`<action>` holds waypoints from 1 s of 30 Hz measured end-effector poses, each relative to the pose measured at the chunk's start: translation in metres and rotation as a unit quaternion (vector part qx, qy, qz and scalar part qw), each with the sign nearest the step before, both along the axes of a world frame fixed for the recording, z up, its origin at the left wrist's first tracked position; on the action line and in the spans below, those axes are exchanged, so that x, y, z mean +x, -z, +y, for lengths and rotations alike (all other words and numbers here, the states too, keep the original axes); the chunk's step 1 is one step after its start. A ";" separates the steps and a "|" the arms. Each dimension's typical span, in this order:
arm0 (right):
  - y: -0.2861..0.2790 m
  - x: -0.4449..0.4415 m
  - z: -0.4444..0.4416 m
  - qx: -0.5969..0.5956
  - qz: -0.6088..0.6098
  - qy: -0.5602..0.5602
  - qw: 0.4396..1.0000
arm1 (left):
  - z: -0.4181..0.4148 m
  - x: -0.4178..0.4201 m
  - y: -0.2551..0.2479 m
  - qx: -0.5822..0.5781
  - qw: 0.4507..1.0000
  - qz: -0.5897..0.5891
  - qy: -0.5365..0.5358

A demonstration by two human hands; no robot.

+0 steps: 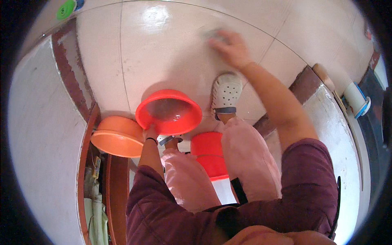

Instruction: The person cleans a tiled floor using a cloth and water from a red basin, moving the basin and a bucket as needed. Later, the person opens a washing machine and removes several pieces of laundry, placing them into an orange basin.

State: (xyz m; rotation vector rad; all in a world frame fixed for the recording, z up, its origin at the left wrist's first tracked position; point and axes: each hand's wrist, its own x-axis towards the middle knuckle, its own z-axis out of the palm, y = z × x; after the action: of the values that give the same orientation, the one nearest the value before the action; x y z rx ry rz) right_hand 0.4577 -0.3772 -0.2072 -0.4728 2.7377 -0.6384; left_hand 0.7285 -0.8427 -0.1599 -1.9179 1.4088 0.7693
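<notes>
My left hand (150,132) grips the near left rim of a red plastic basin (191,119). Grayish liquid (168,107) with bright glints lies in the basin. The basin is beside my left foot and hides most of that clog. Out in front, my right hand (228,46) is stretched over the tiled floor (165,52), its fingers blurred by motion. Something grayish blurs at those fingertips; whether it is a held thing cannot be made out. A light-colored clog (228,88) on my right foot stands just behind that hand.
An orange plastic basin (118,134) leans at the left, by a wooden frame (118,190). Behind my legs is a red plastic container (208,147). White wall surfaces (46,128) flank both sides. A green round object (65,9) lies far left, a white-and-blue container (356,99) at right.
</notes>
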 end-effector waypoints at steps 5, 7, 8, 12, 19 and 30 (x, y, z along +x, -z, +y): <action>0.025 -0.045 0.179 0.215 0.111 0.343 0.907 | -0.043 0.054 0.022 -0.001 0.989 0.044 0.140; 0.032 -0.076 0.220 0.198 0.100 0.469 0.855 | -0.016 0.033 0.019 0.002 0.990 0.078 0.118; 0.036 -0.095 0.207 0.208 0.100 0.489 0.841 | 0.003 0.012 0.008 -0.008 0.992 0.095 0.087; 0.049 -0.161 0.108 0.278 0.151 0.286 0.905 | 0.024 -0.034 -0.022 0.004 0.962 0.043 0.269; 0.009 -0.123 -0.225 -0.015 0.086 0.051 0.995 | 0.022 -0.016 -0.013 0.060 0.955 0.133 0.259; 0.004 -0.030 -0.246 -0.119 -0.047 -0.276 0.953 | 0.032 -0.025 -0.049 0.090 0.961 0.250 0.080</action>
State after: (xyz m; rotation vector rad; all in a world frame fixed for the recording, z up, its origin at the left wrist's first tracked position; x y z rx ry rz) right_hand 0.4277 -0.6236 -0.2110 -1.1740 2.2812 -0.8065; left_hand 0.7035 -0.8111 -0.1106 -1.5060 1.6929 1.3156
